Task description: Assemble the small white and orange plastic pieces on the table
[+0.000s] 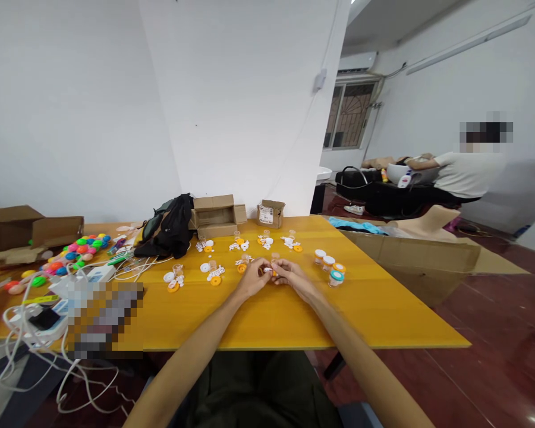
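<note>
My left hand and my right hand meet over the middle of the table, fingers closed and thumbs close together. Between the fingertips is a small white piece with dark specks; a bit of orange shows beside it, mostly hidden by the fingers. Just beyond the hands stands a small clear cup. By my left hand lies an orange ring-shaped lid. Further left, a white lid, another orange lid and speckled white pieces lie around a clear cup.
Right of my hands stand several lidded jars, one with a teal lid. Similar sets of cups and lids line the back. Cardboard boxes, a black backpack, colourful balls and white cables occupy the left. Another person sits far right.
</note>
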Tool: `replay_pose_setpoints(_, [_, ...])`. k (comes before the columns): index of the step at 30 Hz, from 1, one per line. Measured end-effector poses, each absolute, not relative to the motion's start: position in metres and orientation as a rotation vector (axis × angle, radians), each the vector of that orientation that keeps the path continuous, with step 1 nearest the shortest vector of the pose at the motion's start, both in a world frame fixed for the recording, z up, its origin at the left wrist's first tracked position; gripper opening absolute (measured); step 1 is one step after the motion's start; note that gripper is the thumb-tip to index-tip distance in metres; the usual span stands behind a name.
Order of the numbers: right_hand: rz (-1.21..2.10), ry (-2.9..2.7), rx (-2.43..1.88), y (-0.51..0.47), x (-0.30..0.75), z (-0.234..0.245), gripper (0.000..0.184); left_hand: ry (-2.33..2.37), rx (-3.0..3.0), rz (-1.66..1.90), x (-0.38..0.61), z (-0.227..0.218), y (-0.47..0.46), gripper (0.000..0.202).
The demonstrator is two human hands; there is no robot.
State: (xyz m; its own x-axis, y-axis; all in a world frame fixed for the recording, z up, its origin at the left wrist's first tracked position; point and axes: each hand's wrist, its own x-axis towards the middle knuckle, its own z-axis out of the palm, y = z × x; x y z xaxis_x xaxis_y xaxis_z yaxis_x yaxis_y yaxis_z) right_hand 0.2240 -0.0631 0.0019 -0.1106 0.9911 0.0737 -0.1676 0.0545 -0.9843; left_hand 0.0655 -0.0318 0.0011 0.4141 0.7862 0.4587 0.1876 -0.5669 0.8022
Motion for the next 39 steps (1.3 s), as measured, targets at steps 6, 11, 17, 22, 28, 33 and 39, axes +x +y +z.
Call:
replay_pose_setpoints(6, [1.297,-1.265,-0.993,-0.064,0.224,0.004,0.043,0.825,2.032,1.102,0.068,0.0,-0.032,0.012])
replay_pose_setpoints(11, [1.273,-1.269,-1.011,-0.065,0.224,0.006,0.044,0.804,2.004,1.072,0.067,0.0,-0.03,0.018])
replay_pose_setpoints(17, [1.239,-1.291,-1.017,-0.061,0.224,0.002,0.044,0.825,2.03,1.082,0.068,0.003,-0.031,0.022])
replay_pose_setpoints(22, [1.222,-1.297,-1.002,-0.06,0.225,0.001,0.046,0.831,2.028,1.104,0.069,0.001,-0.032,0.023])
replay_pose_setpoints(28, [1.169,-1.297,-1.005,-0.058,0.234,-0.002,0.046,0.799,2.025,1.105,0.067,0.0,-0.028,0.021])
replay_pose_setpoints(33, [1.063,-1.259,-1.033,-0.056,0.235,-0.004,0.047,0.862,1.919,1.143,0.069,-0.005,-0.025,0.015])
replay_pose_setpoints(39, [0.828,-1.365,-1.109,-0.053,0.238,-0.005,0.045,0.865,1.822,1.169,0.069,-0.008,-0.022,0.003])
